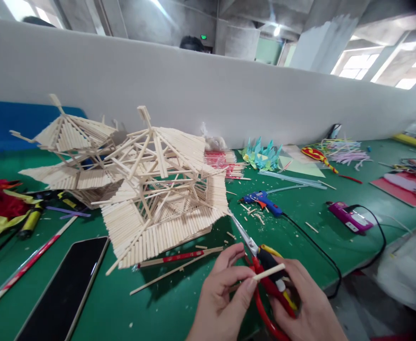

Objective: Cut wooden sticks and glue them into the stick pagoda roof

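Left hand [225, 293]: thumb and forefinger pinched on a short wooden stick [270, 273], held slanting above the near edge of the green bench [172, 317], in front and to the right of a slatted stick pavilion [174, 227]. Right hand [310, 305] half curled at the red-handled scissors [252, 247], beside the stick's far end; cannot tell whether it grips them. Blue glue gun [262, 201] lies beyond, among wood scraps [255, 213].

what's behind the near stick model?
Behind the near stick model: the white partition; to the left, a second stick model, partly covered; to the right, red-and-tan sticks, left ends hidden. Anything fully covered can't be seen.
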Demonstrator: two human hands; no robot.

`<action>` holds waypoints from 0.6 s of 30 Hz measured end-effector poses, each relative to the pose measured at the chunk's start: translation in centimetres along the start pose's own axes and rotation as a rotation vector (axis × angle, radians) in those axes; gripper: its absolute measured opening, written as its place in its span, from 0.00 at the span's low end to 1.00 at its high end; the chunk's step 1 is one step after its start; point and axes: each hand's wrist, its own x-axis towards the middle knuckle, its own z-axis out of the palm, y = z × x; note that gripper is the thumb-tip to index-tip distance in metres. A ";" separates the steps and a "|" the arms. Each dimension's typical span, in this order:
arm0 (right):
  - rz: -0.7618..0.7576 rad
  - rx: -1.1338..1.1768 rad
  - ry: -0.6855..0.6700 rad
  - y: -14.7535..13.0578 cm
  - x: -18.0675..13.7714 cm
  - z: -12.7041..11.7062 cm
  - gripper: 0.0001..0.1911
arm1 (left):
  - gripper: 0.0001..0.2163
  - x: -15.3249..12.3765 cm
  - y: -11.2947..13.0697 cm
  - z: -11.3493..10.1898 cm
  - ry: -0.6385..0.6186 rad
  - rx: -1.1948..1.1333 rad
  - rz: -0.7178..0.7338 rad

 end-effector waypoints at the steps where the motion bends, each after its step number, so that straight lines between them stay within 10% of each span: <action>1: 0.005 -0.009 0.012 0.0 -0.4 0.1 0.26 | 0.06 0.1 0.0 0.4 -0.025 0.002 -0.012; 9: 0.032 -0.048 0.145 1.1 -4.1 2.0 0.26 | 0.07 0.8 -1.4 2.2 -0.083 0.060 -0.129; 18: -0.193 0.141 0.173 -1.8 0.9 0.6 0.16 | 0.05 0.7 1.2 1.3 0.196 0.015 -0.111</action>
